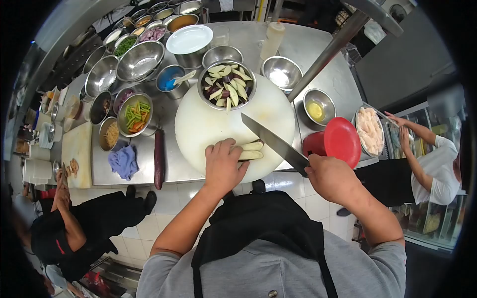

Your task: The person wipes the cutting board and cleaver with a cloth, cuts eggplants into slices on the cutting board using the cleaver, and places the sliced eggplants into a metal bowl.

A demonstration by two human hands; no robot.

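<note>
My right hand [332,180] grips the handle of a broad kitchen knife [276,144], its blade slanting up and left over the round white cutting board [194,124]. Below the blade, my left hand [224,166] has its curled fingers on cut eggplant pieces [251,155], their pale flesh facing up. Part of these pieces lies hidden under the fingers. Toward the back of the board stands a metal bowl [199,89] heaped with eggplant wedges [229,85]. A whole long eggplant [159,159] lies on the steel table left of the board.
Left are a bowl of cut vegetables [137,115], a purple cloth [123,162] and several metal bowls. Right are a red lid or bowl [343,143], a bowl of yellow liquid [319,108] and a metal post [330,54]. Co-workers stand at both sides [422,169].
</note>
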